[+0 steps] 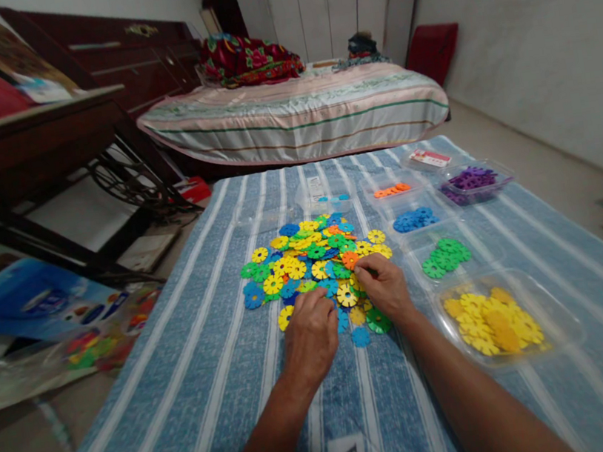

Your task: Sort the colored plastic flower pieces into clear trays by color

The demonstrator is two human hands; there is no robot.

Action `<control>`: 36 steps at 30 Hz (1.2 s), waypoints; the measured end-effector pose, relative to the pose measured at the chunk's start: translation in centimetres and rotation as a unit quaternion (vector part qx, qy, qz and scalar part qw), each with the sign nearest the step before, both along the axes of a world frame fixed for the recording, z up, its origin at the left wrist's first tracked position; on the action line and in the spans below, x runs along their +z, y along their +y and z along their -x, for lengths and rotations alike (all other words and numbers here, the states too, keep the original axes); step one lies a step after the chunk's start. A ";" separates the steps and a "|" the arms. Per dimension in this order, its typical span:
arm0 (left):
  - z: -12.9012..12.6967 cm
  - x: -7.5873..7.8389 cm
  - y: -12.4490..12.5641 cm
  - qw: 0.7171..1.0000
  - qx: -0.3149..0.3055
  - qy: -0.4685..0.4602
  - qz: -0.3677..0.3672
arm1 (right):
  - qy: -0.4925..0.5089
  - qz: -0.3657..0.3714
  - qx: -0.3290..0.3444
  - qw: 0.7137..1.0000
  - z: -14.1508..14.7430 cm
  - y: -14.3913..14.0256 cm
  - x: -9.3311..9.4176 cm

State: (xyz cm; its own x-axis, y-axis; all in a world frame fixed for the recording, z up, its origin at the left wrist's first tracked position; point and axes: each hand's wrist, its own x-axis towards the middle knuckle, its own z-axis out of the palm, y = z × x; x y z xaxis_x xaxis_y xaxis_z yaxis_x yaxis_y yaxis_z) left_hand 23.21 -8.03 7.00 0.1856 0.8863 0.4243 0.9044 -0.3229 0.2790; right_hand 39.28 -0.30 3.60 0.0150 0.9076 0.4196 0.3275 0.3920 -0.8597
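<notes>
Resting on the near edge of the heap of plastic discs [315, 261], both our hands work among the pieces spread on the striped cloth [234, 385]. Our left hand [310, 337] lies knuckles-up with its fingers curled down onto the discs; whether they grip one we cannot tell. Our right hand [384, 289] has its fingers closed in a pinch at the heap, seemingly on a piece, though what it holds is hidden. These discs look thin, stiff, light and rather slick, so we judge the notched rim the best place to take hold. Right of the heap sit clear trays: the yellow tray [558, 317], the green tray [486, 260], then blue, orange and purple ones farther off.
</notes>
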 end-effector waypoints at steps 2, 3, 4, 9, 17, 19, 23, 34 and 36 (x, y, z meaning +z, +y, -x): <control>0.0 0.0 0.0 1.000 -0.003 0.001 -0.009 | 0.000 0.001 -0.001 1.000 0.0 0.0 0.1; 0.0 -0.1 0.0 1.000 -0.004 0.002 -0.013 | 0.000 0.001 -0.001 1.000 0.0 -0.1 0.2; 0.0 -0.1 0.0 1.000 -0.005 0.002 -0.014 | 0.000 0.002 0.000 1.000 0.0 -0.1 0.2; 0.0 -0.1 0.1 1.000 0.002 -0.009 -0.002 | -0.008 0.005 0.004 1.000 -0.1 -0.1 0.2; -0.1 0.1 0.0 1.000 -0.002 -0.008 -0.001 | -0.007 0.004 0.003 1.000 -0.1 -0.1 0.2; -0.2 0.2 0.0 1.000 -0.005 -0.001 -0.003 | -0.006 0.002 0.002 1.000 -0.1 -0.1 0.2; -0.2 0.3 0.0 1.000 -0.009 0.007 -0.011 | -0.006 0.003 0.005 1.000 -0.1 -0.1 0.2; -0.1 0.1 0.1 1.000 -0.015 0.003 -0.020 | -0.007 0.004 0.005 1.000 -0.2 -0.2 0.2; -0.1 0.1 0.1 0.999 -0.014 0.005 -0.029 | -0.006 0.005 0.006 1.000 -0.2 -0.1 0.1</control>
State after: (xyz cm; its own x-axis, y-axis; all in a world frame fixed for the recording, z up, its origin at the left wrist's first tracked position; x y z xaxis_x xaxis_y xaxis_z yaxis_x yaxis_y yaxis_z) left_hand 23.33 -7.92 7.09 0.2142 0.8551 0.4722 0.8978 -0.3628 0.2497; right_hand 39.46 -0.45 3.74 -0.0005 0.9116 0.4110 0.3343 0.3875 -0.8591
